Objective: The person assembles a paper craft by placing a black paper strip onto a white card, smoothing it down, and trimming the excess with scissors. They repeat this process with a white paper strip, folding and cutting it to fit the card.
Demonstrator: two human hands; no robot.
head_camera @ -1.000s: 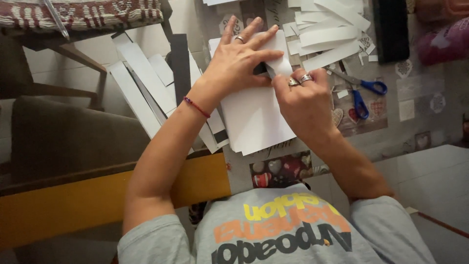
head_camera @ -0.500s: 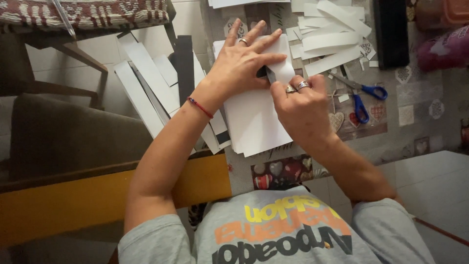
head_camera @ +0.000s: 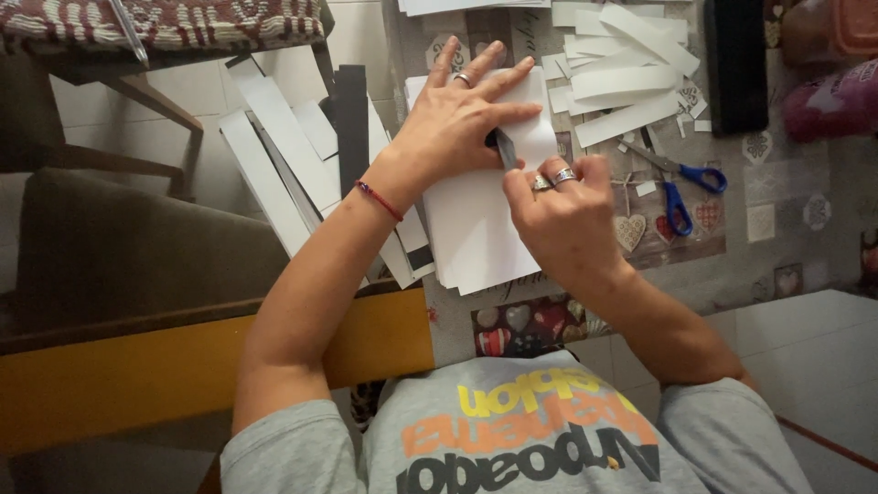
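At far left a brown chair seat (head_camera: 119,247) and a yellow wooden edge (head_camera: 183,366) lie below long white paper strips (head_camera: 274,155) and one dark strip (head_camera: 352,119) that hang past the rim of the patterned surface (head_camera: 786,238). The left hand (head_camera: 457,119) lies flat with fingers spread wide, pressing on a stack of white paper sheets (head_camera: 476,229) near the surface's edge. Just beside it the right hand (head_camera: 558,215), rings on two fingers, is curled around a slim dark tool (head_camera: 503,148), possibly a pen or blade, its tip on the paper between the hands. Further right lie a pile of cut white strips (head_camera: 622,82) and blue-handled scissors (head_camera: 681,187), with a black flat object (head_camera: 736,64) beyond.
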